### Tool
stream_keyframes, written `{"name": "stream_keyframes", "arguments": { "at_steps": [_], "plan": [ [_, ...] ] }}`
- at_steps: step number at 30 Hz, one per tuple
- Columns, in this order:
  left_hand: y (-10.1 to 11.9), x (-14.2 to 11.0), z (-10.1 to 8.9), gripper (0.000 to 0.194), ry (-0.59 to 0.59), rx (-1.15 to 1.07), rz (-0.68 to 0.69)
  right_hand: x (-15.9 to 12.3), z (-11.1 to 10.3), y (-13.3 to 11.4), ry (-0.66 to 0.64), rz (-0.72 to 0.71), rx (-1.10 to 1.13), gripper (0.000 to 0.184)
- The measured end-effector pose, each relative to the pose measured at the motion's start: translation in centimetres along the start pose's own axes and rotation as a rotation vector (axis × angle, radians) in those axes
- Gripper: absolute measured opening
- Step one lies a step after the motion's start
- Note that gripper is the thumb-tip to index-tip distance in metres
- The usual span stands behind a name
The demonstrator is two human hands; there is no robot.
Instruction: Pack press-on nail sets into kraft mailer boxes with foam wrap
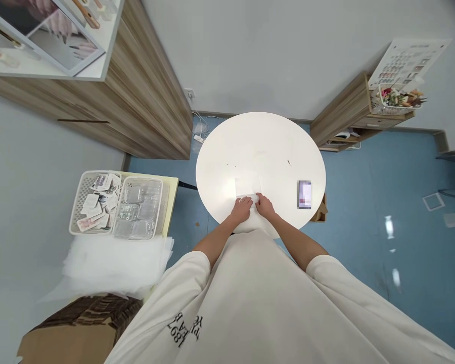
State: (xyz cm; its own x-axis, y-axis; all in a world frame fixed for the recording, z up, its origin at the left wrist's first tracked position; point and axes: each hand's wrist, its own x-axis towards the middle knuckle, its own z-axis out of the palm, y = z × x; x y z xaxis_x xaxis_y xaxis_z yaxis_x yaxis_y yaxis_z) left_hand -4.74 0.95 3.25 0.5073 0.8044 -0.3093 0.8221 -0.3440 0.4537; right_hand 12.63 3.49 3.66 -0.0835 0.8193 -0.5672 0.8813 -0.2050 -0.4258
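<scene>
A thin white sheet or bag [247,186] lies flat on the round white table [261,146], near its front edge. My left hand [241,208] rests on the sheet's near edge with its fingers curled down on it. My right hand [264,205] is close beside it, fingers bent and pinching the same edge. The two hands almost touch. What sits under the fingers is too small to make out.
A phone [304,194] lies at the table's right. On a yellow side table to the left stand a white basket [94,202] of small packets and clear plastic trays [141,207]. White foam sheets [114,263] and a cardboard box [76,328] lie below. Wooden cabinets [151,101] flank the wall.
</scene>
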Motion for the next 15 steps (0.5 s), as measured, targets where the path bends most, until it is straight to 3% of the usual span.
{"name": "stream_keyframes", "arguments": {
  "at_steps": [3, 6, 9, 15],
  "plan": [
    [-0.2, -0.6, 0.0, 0.050, 0.062, -0.043, -0.120, 0.0, 0.7, -0.2, -0.003, -0.003, -0.065, 0.058],
    [-0.8, -1.1, 0.0, 0.051, 0.122, -0.188, -0.405, 0.1, 1.2, -0.2, -0.004, -0.016, -0.133, 0.061],
    [-1.4, -1.1, -0.1, 0.055, 0.110, -0.414, -0.676, 0.3, 1.5, -0.1, -0.032, -0.033, -0.194, 0.062],
    [-1.8, 0.6, -0.4, 0.055, 0.071, -0.702, -0.915, 0.8, 1.6, 0.1, -0.051, -0.039, -0.235, 0.062]
  ]
}}
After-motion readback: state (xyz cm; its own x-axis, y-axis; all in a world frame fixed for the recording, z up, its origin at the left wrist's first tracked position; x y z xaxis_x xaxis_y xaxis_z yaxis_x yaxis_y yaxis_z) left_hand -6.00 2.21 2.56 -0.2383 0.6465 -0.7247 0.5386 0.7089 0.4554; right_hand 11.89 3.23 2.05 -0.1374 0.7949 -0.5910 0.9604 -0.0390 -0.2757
